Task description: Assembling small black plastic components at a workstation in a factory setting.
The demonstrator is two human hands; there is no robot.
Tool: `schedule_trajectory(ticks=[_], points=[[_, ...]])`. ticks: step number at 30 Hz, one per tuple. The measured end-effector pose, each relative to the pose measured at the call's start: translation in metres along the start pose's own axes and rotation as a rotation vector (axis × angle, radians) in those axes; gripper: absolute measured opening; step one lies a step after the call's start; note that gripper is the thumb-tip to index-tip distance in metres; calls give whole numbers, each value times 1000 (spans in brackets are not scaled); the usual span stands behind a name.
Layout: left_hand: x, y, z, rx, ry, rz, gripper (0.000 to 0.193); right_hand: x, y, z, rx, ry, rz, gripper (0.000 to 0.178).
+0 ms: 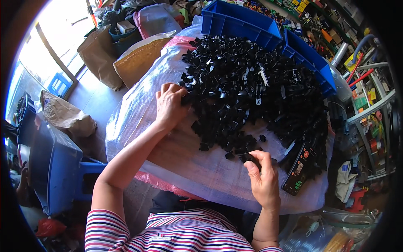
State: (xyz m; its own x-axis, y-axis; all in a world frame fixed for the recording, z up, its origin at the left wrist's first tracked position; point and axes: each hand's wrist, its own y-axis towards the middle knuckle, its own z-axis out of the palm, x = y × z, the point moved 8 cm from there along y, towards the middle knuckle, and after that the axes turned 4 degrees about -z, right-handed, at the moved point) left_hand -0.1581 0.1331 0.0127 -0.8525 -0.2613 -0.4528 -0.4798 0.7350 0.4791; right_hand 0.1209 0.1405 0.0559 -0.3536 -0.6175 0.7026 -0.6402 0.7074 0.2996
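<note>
A large heap of small black angular plastic parts (235, 80) lies on the sheet-covered table. At the heap's left edge, my left hand (170, 107) has its fingers curled against a black part, which is partly hidden by them. Nearer to me, below the heap's front tip, my right hand (265, 176) pinches a small black part (248, 158) between thumb and fingers. Longer, thin black strips (296, 113) make up the right side of the heap.
A white and pink woven plastic sheet (168, 168) covers the table. Two blue bins (239, 25) stand behind the heap. A black phone-like device (299, 170) lies at the right. Paper sacks (100, 56) and a blue stool (90, 178) stand on the left; cluttered shelves (369, 101) line the right.
</note>
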Motion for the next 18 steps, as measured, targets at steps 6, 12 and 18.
schedule_trajectory(ticks=[6,12,18], points=[[-13,-6,-11,-62,-110,113,26,-2,0,7,-56,112,-46,27],[-94,-67,-16,653,-912,-138,18,48,20,8,-118,101,-315,43],[-97,-102,17,785,-1512,-605,14,42,11,15,-132,32,-334,27]])
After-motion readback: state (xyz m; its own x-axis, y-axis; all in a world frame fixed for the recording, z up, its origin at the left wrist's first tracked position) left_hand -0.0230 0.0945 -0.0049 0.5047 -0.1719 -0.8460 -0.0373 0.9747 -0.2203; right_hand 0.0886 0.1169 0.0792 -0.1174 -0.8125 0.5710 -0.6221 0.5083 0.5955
